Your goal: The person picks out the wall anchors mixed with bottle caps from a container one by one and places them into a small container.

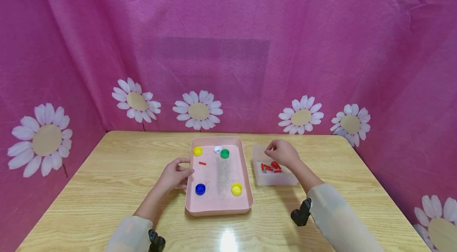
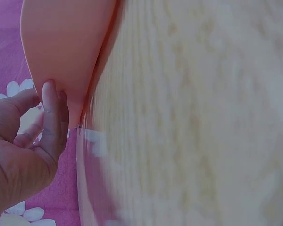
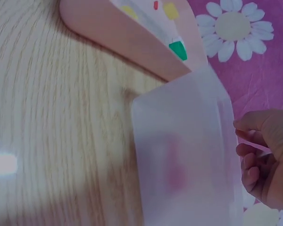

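My left hand (image 1: 173, 176) holds the left wall of a pink tray (image 1: 217, 206), thumb at the rim and fingertips (image 2: 50, 89) against the outer side. In the tray lie a short red stick (image 1: 202, 163), two yellow caps (image 1: 237, 189) (image 1: 197, 151), a blue cap (image 1: 200, 189), a green cap (image 1: 224, 153) and a white cap (image 1: 217, 149). My right hand (image 1: 283, 152) is over a translucent box (image 1: 275, 180), fingers curled and thumb near the index finger. Whether something small sits between those fingertips cannot be seen. Several red sticks (image 1: 275, 165) lie in the box.
Both containers stand side by side on a wooden table (image 1: 135, 152), the box just right of the tray. Magenta cloth (image 1: 232, 65) with white flowers hangs behind the table and along both sides.
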The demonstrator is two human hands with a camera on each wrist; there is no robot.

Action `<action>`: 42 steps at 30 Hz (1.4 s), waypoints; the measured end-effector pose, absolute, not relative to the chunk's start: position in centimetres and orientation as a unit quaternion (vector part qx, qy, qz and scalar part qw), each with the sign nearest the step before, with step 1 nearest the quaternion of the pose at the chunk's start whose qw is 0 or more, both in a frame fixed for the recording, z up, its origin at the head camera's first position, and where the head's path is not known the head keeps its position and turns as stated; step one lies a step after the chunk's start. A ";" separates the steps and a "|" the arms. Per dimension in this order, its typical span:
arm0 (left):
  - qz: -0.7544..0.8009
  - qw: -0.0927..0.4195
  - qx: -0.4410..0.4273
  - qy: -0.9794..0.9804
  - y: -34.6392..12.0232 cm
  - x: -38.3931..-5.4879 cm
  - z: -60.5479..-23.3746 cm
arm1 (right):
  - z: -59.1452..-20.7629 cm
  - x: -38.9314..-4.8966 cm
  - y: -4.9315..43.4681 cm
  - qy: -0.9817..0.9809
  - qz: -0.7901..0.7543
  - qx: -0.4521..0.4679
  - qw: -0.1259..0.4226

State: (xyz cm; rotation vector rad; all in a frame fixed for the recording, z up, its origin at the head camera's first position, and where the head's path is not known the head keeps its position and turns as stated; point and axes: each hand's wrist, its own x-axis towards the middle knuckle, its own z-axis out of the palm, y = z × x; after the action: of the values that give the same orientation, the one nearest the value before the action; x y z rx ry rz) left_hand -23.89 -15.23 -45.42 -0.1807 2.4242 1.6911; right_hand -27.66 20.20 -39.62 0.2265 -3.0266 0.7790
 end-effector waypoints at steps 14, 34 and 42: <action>0.563 0.089 -0.062 0.819 -15.2 -23.9 -45.5 | -39.0 -27.4 16.8 -0.954 0.284 0.092 0.040; 0.564 0.092 -0.064 0.818 -15.4 -23.9 -45.6 | -40.6 -27.8 9.9 -0.937 0.319 0.143 0.031; 0.568 0.096 -0.071 0.814 -15.3 -23.9 -45.3 | -42.1 -27.7 6.8 -0.929 0.337 0.154 0.019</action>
State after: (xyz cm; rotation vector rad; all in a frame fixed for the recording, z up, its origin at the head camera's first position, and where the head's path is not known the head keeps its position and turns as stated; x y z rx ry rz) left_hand -23.88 -15.32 -45.34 -0.2118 2.4131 1.6830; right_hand -27.68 6.78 -42.13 0.4771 -2.8823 1.0456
